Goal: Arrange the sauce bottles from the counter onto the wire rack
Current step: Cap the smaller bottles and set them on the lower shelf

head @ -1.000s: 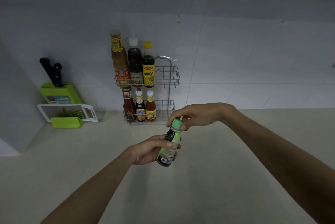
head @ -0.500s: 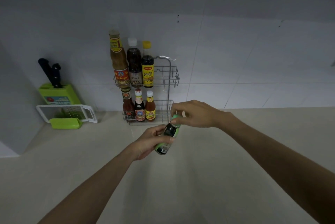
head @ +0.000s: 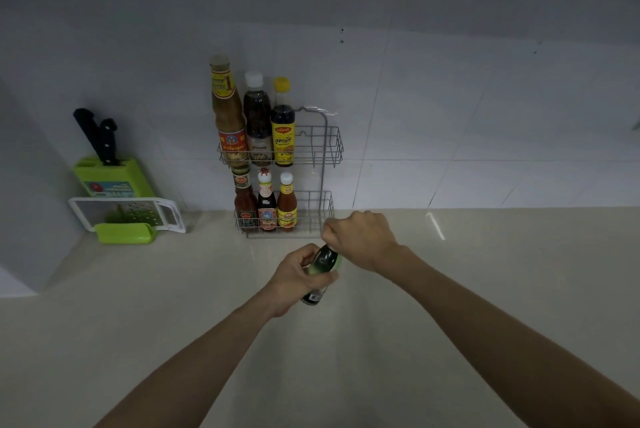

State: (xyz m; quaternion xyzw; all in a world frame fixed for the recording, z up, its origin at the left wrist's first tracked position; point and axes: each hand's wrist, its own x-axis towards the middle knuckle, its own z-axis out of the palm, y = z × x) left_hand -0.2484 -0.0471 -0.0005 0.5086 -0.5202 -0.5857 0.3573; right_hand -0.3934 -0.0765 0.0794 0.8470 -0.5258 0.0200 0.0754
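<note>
A small dark sauce bottle [head: 323, 261] with a green label is held over the counter, tilted with its top toward the rack. My left hand [head: 298, 280] wraps its body. My right hand [head: 360, 238] closes over its cap, which is hidden. Just behind stands a two-tier wire rack [head: 329, 147] against the tiled wall. Its upper tier holds three tall bottles [head: 256, 119] on the left side. Three small bottles [head: 266, 202] fill the left of the lower tier. The right part of both tiers holds nothing.
A green knife block [head: 114, 178] with black-handled knives stands at the back left, with a white grater [head: 128, 214] and a green tray in front of it. Beige counter [head: 485, 289] spreads around my arms.
Both hands carried the small bottle forward toward the rack's lower tier. The bottle tipped further, and my right hand now covers its green cap completely.
</note>
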